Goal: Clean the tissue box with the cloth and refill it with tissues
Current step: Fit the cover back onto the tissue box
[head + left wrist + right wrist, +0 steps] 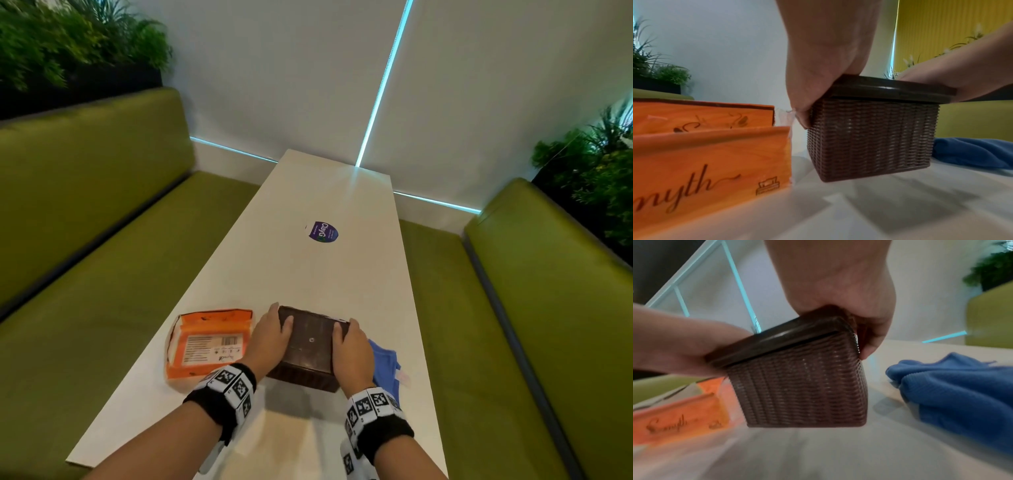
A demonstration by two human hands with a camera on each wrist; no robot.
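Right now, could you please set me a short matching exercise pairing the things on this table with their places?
Things:
1. wicker tissue box
2. orange tissue pack
3. blue cloth
4. purple sticker

Places:
A. farther along the table, alone
B. held between both hands
C. right of the box
D. left of the box

Pairs: 1-B, 2-D, 3-C, 4-A
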